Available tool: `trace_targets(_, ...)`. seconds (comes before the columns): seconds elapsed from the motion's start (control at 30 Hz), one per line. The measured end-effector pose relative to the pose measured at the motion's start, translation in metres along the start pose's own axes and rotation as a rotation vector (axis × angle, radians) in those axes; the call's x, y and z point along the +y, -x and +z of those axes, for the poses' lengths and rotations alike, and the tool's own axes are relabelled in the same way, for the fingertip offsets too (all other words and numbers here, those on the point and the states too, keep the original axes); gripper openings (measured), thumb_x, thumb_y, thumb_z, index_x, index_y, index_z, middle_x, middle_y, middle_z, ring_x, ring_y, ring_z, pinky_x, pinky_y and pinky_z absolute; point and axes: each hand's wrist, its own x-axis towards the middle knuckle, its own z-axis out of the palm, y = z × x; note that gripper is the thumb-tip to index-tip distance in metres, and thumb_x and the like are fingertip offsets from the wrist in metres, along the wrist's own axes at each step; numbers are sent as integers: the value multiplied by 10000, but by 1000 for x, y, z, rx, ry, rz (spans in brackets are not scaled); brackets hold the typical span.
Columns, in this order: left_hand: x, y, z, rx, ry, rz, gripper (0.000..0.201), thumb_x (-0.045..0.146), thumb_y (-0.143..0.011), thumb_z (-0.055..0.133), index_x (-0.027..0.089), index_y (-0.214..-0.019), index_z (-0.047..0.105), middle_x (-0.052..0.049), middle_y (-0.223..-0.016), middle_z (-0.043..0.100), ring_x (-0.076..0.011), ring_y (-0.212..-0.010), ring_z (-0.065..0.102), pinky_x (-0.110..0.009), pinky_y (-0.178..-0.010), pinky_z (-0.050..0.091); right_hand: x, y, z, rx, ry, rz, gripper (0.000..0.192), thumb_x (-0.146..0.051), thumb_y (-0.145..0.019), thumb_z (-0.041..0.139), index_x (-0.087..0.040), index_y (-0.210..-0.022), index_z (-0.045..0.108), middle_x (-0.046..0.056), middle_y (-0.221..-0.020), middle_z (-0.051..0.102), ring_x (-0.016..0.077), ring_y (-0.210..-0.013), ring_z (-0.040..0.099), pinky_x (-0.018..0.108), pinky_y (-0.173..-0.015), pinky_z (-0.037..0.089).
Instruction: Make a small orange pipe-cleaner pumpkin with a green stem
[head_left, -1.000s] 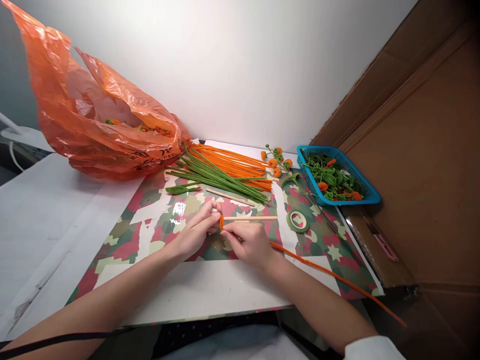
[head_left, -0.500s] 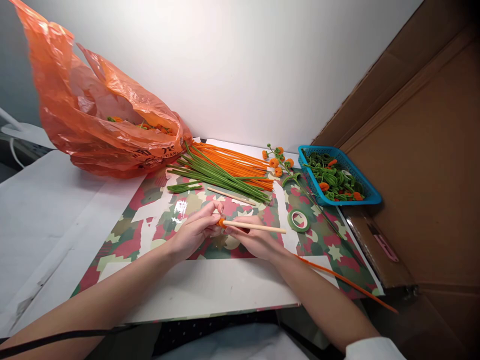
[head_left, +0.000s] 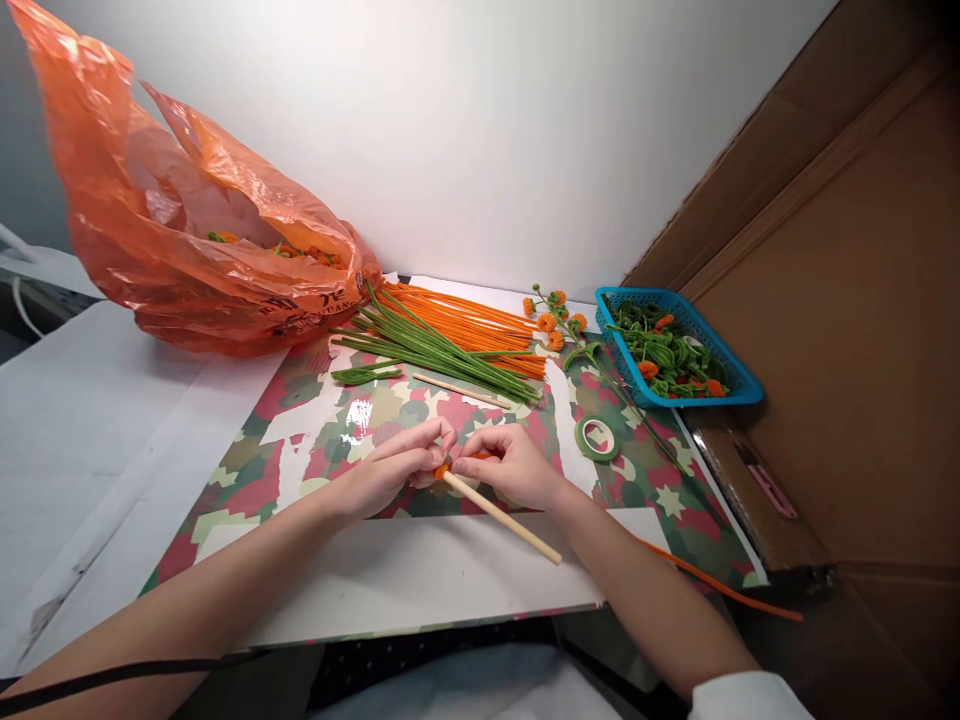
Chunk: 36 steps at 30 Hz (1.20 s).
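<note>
My left hand (head_left: 401, 468) pinches one end of a pale wooden stick (head_left: 504, 517), where a small coil of orange pipe cleaner (head_left: 441, 472) is wound round it. The stick slants down to the right, its other end free over the white sheet. Close beside it, my right hand (head_left: 514, 467) has its thumb and fingers closed on the orange pipe cleaner. The long loose tail (head_left: 724, 577) of this pipe cleaner comes out beyond my right forearm and hangs past the table edge. The fingers hide part of the coil.
Behind the hands lie green pipe cleaners (head_left: 450, 360), orange pipe cleaners (head_left: 457, 312) and a second wooden stick (head_left: 461, 390). To the right are green tape (head_left: 597, 439), an orange flower stem (head_left: 551, 322), a blue basket (head_left: 739, 385) and a pink cutter (head_left: 769, 480). An orange bag (head_left: 247, 290) stands left.
The stick's free end has swung down toward me. My right hand has risen from under the stick to above it, and the pipe cleaner's tail has shifted slightly.
</note>
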Motion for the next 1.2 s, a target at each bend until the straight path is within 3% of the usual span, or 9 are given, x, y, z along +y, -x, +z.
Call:
trace_targets(0.1, 4, 3, -1, 45, -233, 32, 136, 305, -890, 422, 216, -790, 399, 54, -628, 296, -128, -564, 247, -272, -532, 210, -6, 2, -2, 23, 43, 3, 225, -356, -719, 732, -142, -673, 677, -52, -538, 464, 69, -507, 346, 229, -492, 273)
trace_targets(0.27, 9, 5, -5, 80, -663, 170, 183, 305, -951, 356, 219, -799, 412, 45, -628, 391, -135, -564, 320, -264, -534, 248, -12, 5, -1, 72, 141, 5, 166, -303, -752, 688, -149, -691, 694, -25, -592, 549, 89, -552, 442, 226, -528, 342)
trace_targets(0.5, -1, 2, -6, 174, -1036, 246, 182, 307, -993, 290, 230, -930, 443, 58, -565, 473, -148, -486, 420, -256, -522, 265, -9, 5, 2, 166, 206, -74, 166, -271, -808, 632, -157, -704, 693, -38, -536, 520, 84, -511, 402, 219, -517, 357)
trace_targets(0.73, -12, -5, -2, 314, -1328, 140, 339, 328, -997, 180, 194, -1123, 465, -15, -680, 642, -235, -599, 598, -280, -542, 334, -10, 8, 6, 213, 349, -213, 189, -223, -866, 557, -158, -821, 730, 24, -655, 675, 113, -550, 518, 234, -562, 412)
trace_targets(0.87, -12, -7, 0, 335, -1378, 96, 376, 315, -985, 177, 184, -1157, 485, -48, -735, 690, -257, -639, 639, -290, -541, 349, -7, 7, 8, 211, 384, -236, 201, -216, -872, 558, -146, -877, 746, 24, -635, 673, 111, -531, 505, 234, -544, 402)
trace_targets(1.0, -12, -6, 2, 371, -1297, 87, 365, 335, -980, 185, 196, -1087, 505, -34, -697, 660, -243, -607, 622, -283, -530, 338, -2, 6, 12, 226, 361, -221, 207, -214, -870, 578, -155, -963, 753, 55, -810, 745, 126, -612, 598, 240, -581, 451)
trace_targets(1.2, -11, -4, 8, 481, -862, 145, 294, 381, -981, 261, 198, -1102, 457, 78, -524, 358, -162, -475, 409, -257, -512, 286, -1, 7, 14, 250, 206, -268, 203, -250, -858, 614, -187, -967, 774, 75, -960, 779, 195, -820, 723, 288, -694, 557)
